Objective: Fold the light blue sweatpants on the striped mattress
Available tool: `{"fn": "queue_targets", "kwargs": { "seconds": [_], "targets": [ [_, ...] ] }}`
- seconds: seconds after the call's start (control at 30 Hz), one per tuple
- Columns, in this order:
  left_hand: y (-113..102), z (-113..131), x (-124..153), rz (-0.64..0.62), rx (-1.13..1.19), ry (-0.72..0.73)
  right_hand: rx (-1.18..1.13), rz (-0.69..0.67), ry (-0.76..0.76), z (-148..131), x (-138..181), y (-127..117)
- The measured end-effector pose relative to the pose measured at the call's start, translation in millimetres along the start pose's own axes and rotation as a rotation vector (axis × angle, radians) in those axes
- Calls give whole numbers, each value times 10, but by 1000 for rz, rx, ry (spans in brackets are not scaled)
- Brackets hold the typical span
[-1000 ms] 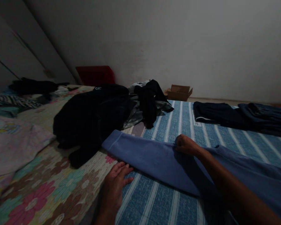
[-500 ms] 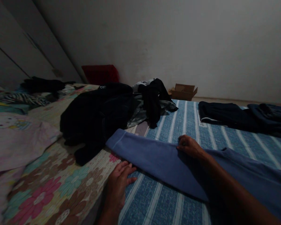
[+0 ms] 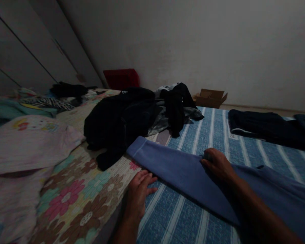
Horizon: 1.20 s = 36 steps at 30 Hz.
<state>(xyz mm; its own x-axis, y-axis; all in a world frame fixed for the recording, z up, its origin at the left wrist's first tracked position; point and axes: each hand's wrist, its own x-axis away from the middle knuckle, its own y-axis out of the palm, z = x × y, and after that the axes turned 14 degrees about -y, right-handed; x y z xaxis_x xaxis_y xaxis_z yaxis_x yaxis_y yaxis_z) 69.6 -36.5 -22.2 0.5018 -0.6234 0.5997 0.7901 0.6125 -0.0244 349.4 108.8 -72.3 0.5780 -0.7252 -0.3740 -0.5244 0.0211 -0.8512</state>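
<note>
A pair of blue trousers (image 3: 173, 166), apparently folded lengthwise, lies flat with its hemmed end pointing left. My right hand (image 3: 218, 164) has its fingers closed on the upper edge, and my forearm crosses over the cloth. What the fingertips grip there is partly hidden. Along the lower edge, close to the hem, rests my left hand (image 3: 139, 189), its fingers stretched out and the thumb apart. Its fingertips are at the edge; whether they press on the fabric I cannot tell.
Beyond the hem lies a heap of dark clothes (image 3: 117, 118). Folded dark garments (image 3: 264, 125) are at the right. A pink garment (image 3: 35, 145) lies left on the flowered cover (image 3: 86, 206); a striped blue cover (image 3: 178, 213) is under the trousers. A cardboard box (image 3: 210, 98) stands by the wall.
The view has turned slightly left, so everything sits further right in the picture. My right hand has tilted a little at the trousers' upper edge; my left hand keeps its place by the lower edge.
</note>
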Motion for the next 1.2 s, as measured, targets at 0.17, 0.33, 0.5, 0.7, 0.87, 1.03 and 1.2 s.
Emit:
{"fn": "queue_targets", "kwargs": {
  "seconds": [0.17, 0.33, 0.5, 0.7, 0.87, 1.03, 1.2],
  "targets": [
    [5, 39, 2, 51, 6, 9, 233, 2, -176, -340, 227, 108],
    [35, 88, 1, 70, 12, 30, 250, -108, -157, -459, 358, 251],
    [117, 126, -70, 92, 99, 81, 217, -117, -121, -428, 346, 275],
    [141, 284, -198, 158, 167, 94, 188, -142, -105, -453, 334, 234],
    [57, 493, -395, 229, 99, 91, 169, -143, -96, -476, 325, 234],
    [31, 621, -580, 340, 14, 123, 148, -176, -74, -492, 278, 187],
    [26, 633, -665, 456, -130, 246, 155, -188, -71, -659, 229, 38]
  ]
}}
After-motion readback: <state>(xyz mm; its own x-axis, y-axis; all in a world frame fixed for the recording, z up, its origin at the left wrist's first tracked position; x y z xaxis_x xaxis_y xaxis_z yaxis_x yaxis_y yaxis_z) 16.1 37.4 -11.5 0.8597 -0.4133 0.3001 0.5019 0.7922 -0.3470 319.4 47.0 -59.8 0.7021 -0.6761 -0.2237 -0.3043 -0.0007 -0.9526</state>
